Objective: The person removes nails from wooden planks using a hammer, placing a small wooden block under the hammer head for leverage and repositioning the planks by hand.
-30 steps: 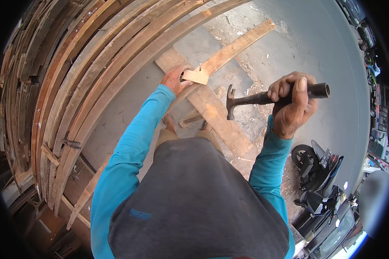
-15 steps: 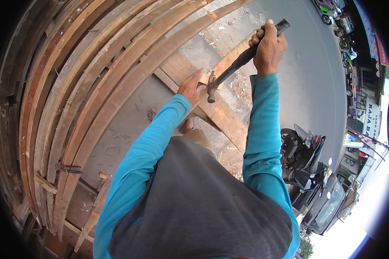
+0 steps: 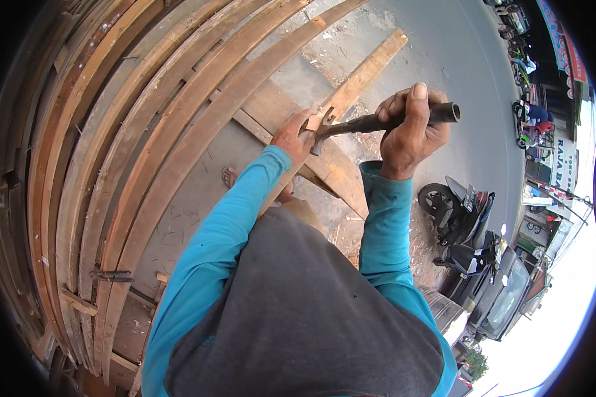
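My right hand is closed round the dark handle of a claw hammer. The hammer head is beside my left fingers, at a narrow wooden plank; whether it touches the wood I cannot tell. My left hand grips that plank, its fingers partly hidden, close to a small pale piece of wood. The plank lies slantwise across a wider board below it.
Several long timbers rise on the left, with pincers hanging on them. Nails litter the ground. A foot shows below my left arm. A parked motorcycle and a dark car stand at right by the road.
My right hand has come down and nearer, so the hammer handle lies flatter. Its head has shifted slightly left and up. My left hand stays at nearly the same place.
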`<state>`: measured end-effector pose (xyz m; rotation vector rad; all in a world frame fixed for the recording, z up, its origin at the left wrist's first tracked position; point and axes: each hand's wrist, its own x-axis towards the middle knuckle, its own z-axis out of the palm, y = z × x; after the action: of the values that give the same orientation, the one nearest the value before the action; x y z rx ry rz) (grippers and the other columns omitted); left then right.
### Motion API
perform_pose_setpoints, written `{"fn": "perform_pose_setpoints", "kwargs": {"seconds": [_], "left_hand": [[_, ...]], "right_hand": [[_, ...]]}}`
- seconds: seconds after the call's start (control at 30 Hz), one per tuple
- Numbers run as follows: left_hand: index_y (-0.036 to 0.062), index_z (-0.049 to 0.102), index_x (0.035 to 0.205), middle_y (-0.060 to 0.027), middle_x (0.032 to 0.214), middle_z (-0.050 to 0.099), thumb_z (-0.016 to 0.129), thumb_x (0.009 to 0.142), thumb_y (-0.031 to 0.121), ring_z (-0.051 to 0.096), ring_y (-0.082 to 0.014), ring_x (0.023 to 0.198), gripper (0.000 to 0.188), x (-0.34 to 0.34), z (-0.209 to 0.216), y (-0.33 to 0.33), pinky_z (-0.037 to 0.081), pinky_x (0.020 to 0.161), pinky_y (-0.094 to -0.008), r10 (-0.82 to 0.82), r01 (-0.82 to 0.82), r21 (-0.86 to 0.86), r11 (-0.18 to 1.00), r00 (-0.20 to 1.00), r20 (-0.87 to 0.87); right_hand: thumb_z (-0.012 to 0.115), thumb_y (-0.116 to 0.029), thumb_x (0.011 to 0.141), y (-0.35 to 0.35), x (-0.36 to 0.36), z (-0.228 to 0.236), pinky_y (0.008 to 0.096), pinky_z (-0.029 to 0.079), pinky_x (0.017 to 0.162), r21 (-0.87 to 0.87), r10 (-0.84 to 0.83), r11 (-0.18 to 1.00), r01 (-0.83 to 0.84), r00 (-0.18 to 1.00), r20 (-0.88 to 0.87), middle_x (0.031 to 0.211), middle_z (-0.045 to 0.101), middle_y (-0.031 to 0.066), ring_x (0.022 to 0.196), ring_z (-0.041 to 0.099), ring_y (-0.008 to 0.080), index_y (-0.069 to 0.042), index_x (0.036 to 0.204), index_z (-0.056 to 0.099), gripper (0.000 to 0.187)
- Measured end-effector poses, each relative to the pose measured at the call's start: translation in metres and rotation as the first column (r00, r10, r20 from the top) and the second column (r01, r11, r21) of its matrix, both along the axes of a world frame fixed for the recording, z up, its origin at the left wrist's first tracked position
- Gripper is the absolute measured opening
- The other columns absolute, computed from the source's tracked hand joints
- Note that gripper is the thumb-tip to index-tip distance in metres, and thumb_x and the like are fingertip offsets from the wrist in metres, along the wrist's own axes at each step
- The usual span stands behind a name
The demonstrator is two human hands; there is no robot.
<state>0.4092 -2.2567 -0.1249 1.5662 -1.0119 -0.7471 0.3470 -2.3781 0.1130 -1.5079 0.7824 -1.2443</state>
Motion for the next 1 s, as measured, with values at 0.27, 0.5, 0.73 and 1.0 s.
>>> {"fn": "perform_pose_setpoints", "kwargs": {"seconds": [0.27, 0.5, 0.73, 1.0], "left_hand": [[0.0155, 0.055, 0.140, -0.0144, 0.140, 0.060, 0.068, 0.090, 0.002, 0.055, -0.0328, 0.132, 0.053, 0.031, 0.007, 0.013, 0.043, 0.112, -0.0393, -0.279, 0.285, 0.147, 0.947, 0.959, -0.056], [0.0139, 0.054, 0.141, -0.0166, 0.140, 0.059, 0.066, 0.092, 0.004, 0.055, -0.0341, 0.132, 0.052, 0.026, 0.021, 0.020, 0.042, 0.113, -0.0405, -0.346, 0.347, 0.138, 0.928, 0.938, -0.033], [0.0110, 0.058, 0.137, -0.0173, 0.132, 0.064, 0.071, 0.091, 0.010, 0.061, -0.0313, 0.122, 0.048, 0.034, 0.020, 0.032, 0.048, 0.105, -0.0394, -0.257, 0.264, 0.102, 0.959, 0.964, -0.070], [0.0065, 0.063, 0.122, -0.0149, 0.117, 0.068, 0.077, 0.083, 0.006, 0.066, -0.0311, 0.108, 0.042, 0.025, 0.031, 0.034, 0.052, 0.094, -0.0394, -0.276, 0.273, 0.175, 0.946, 0.961, -0.009]], "right_hand": [[0.063, -0.020, 0.100, -0.040, 0.005, 0.005, 0.0276, 0.044, 0.049, 0.093, -0.040, 0.995, 0.046, 0.997, -0.064, 0.060, 0.053, 0.0049, 0.050, 0.053, 0.0138, -0.001, 0.088, 0.055, 0.024], [0.061, -0.020, 0.102, 0.020, -0.033, 0.012, 0.0310, 0.050, 0.055, 0.034, -0.111, 0.993, 0.109, 0.990, 0.090, 0.071, 0.061, 0.0086, 0.060, 0.059, 0.0151, 0.000, 0.094, 0.057, 0.022], [0.064, -0.023, 0.101, 0.014, -0.002, 0.020, 0.0285, 0.045, 0.055, 0.153, 0.165, 0.976, -0.153, 0.984, -0.071, 0.067, 0.051, 0.0027, 0.057, 0.050, 0.0126, -0.007, 0.081, 0.054, 0.028], [0.067, -0.030, 0.098, -0.111, 0.021, 0.005, 0.0320, 0.046, 0.056, 0.626, 0.221, 0.770, -0.124, 0.972, -0.079, 0.065, 0.047, 0.0010, 0.052, 0.045, 0.0123, -0.010, 0.080, 0.051, 0.031]]}}
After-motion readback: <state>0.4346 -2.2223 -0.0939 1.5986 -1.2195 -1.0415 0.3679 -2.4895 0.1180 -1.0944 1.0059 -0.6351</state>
